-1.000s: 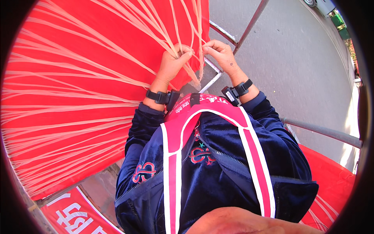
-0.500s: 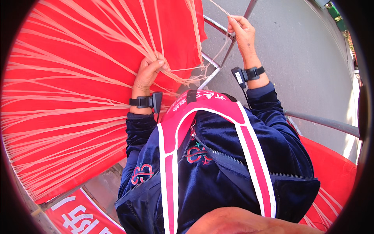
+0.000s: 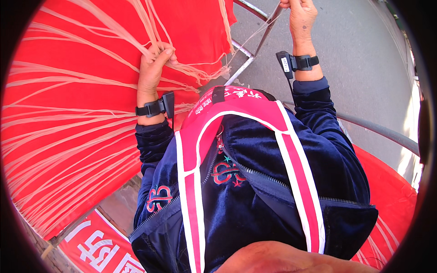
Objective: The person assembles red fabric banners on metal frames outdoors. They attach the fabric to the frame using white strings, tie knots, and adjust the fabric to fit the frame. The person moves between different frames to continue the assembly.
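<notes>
At the upper left, my left hand (image 3: 152,68) is closed around a bundle of long, pale, limp strands (image 3: 98,68). They fan out over a red cloth (image 3: 41,107), and their loose, tangled ends (image 3: 209,73) hang past my thumb toward my body. Up at the top edge, my right hand (image 3: 301,18) pinches a thin pale strand (image 3: 261,29) that runs down toward those ends. Its fingertips are partly cut off by the frame edge. What the strands are made of, I cannot tell.
Metal tubes (image 3: 241,68) form a frame beyond the cloth's right edge, above grey pavement (image 3: 359,68). Another tube (image 3: 378,129) runs to the right of my body. More red cloth (image 3: 387,191) with strands lies at right. A red banner (image 3: 91,245) with white lettering is at lower left.
My left hand has moved left and slightly up with the strand bundle. My right hand has moved up and right to the frame's top edge, farther from the left.
</notes>
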Demonstrator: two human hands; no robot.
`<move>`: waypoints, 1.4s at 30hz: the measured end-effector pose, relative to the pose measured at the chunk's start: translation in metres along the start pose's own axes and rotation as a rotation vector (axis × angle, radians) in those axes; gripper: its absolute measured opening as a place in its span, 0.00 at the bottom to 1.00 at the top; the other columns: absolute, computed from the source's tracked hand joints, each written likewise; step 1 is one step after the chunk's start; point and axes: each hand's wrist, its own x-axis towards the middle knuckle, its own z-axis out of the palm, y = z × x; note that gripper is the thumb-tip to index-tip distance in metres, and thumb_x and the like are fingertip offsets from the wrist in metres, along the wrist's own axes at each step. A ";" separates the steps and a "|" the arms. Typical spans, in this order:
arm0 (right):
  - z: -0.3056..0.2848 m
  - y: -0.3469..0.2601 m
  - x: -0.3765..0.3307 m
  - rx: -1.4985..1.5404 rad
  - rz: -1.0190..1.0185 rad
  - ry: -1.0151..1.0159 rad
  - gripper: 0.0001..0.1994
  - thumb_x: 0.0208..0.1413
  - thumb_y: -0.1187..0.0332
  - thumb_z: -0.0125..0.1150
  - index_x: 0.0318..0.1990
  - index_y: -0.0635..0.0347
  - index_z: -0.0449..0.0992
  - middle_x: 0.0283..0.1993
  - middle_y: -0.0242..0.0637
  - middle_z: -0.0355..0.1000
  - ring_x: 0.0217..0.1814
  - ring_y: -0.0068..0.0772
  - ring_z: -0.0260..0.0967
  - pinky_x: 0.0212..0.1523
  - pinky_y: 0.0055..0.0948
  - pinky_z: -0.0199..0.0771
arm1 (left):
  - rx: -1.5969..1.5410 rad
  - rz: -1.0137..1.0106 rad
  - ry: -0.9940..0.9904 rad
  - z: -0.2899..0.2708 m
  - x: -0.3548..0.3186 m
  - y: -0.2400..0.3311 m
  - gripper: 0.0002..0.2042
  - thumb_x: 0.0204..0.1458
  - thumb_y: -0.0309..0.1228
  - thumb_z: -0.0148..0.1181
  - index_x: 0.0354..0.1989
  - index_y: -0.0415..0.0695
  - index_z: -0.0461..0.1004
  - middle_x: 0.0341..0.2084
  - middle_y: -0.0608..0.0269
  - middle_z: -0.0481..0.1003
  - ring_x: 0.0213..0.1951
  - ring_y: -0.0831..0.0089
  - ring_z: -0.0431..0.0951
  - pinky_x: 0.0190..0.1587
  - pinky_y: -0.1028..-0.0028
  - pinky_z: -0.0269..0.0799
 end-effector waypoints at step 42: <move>-0.074 0.132 -0.065 -0.474 0.701 -0.486 0.13 0.59 0.66 0.62 0.47 0.64 0.78 0.37 0.31 0.77 0.33 0.18 0.72 0.34 0.21 0.72 | 0.399 -0.468 0.125 -0.112 -0.091 -0.102 0.12 0.56 0.36 0.62 0.36 0.39 0.78 0.29 0.66 0.77 0.35 0.77 0.75 0.42 0.75 0.71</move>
